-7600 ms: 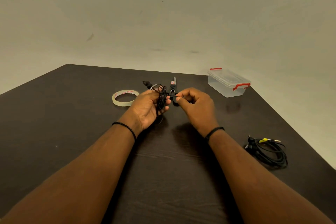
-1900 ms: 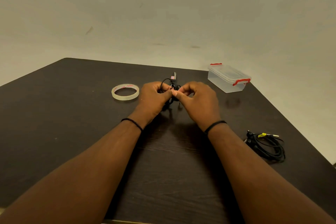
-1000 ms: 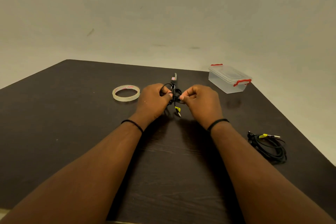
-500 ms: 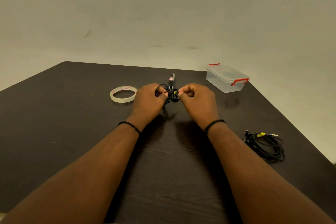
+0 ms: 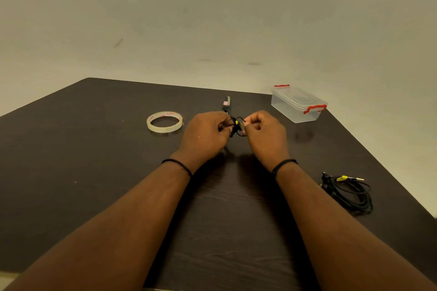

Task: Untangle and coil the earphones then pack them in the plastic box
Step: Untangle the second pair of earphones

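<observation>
A small bundle of black earphones (image 5: 237,126) with a yellow-marked plug sits between my two hands above the middle of the dark table (image 5: 94,172). My left hand (image 5: 207,134) grips the bundle with curled fingers. My right hand (image 5: 263,132) pinches the cord at the bundle's right side. Most of the cord is hidden inside my fingers. A second black earphone set (image 5: 347,190) with a yellow plug lies coiled on the table at the right. The clear plastic box (image 5: 298,104) with red latches stands shut at the far right corner.
A roll of clear tape (image 5: 164,121) lies to the left of my hands. A small cutter or knife (image 5: 227,103) lies just behind them. The table's right edge runs close to the box and the second earphone set.
Over the last seconds my hands drew close together around the bundle. The yellow plug, hanging below the bundle a second ago, now sits up between my fingers.
</observation>
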